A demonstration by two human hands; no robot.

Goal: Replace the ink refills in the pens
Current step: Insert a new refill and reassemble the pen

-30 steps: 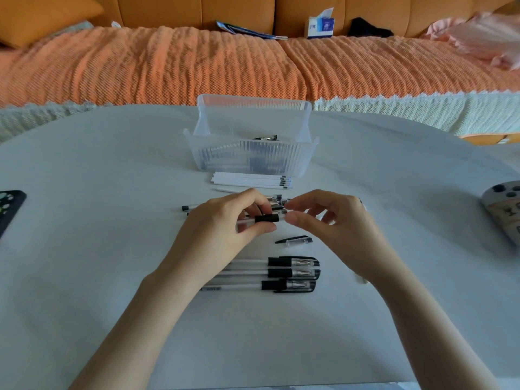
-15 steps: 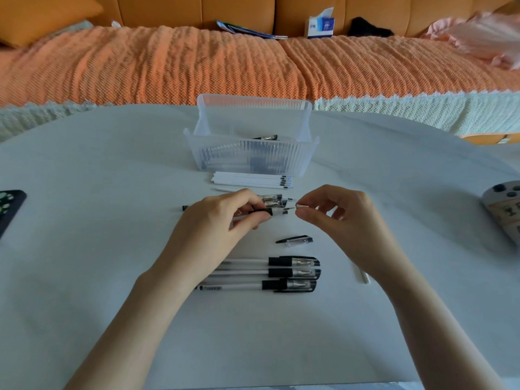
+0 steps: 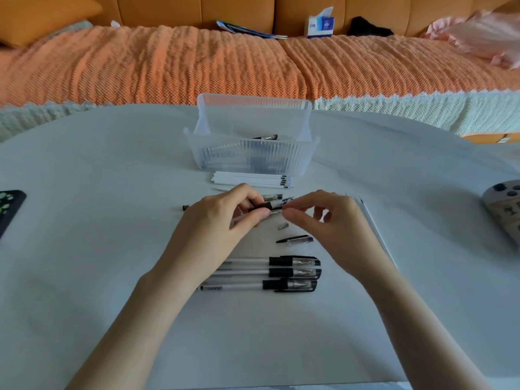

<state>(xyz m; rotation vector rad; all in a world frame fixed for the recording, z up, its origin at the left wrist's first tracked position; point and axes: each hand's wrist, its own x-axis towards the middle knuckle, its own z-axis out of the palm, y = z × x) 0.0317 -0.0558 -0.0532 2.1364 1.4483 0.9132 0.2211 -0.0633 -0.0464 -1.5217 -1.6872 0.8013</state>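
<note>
While the left hand (image 3: 222,223) curls its fingers and thumb round the pen (image 3: 266,206) at the black grip, holding it just above mid-table, its best job is to stay still and keep the barrel level, front end toward 3 o'clock. The right hand (image 3: 326,220), at 3 o'clock of the pen, has thumb and forefinger closed in a pinch on the pen's front end, the other fingers loosely curled. Whether they have the refill's nib or only the barrel's mouth I cannot tell.

I judge the step to be drawing out the old refill. The pull should run straight along the barrel toward 3 o'clock, never sideways, since a thin tube kinks easily. The small metal tip (image 3: 283,226) lies loose on the table at 6 o'clock of the pinch, and the cap (image 3: 298,240) lies beyond it at 5 o'clock. Either could roll, so wrists should keep off them. Fresh refills (image 3: 250,181) wait at 12 o'clock against the bin (image 3: 250,159), an easy reach once the barrel is empty.

Against half a second ago, the left hand's grip looks unchanged. No tip lay on the table then: the right fingers were pinching at the pen's pointed end. Now the tip is down and those fingers are back at the bared end.
</note>
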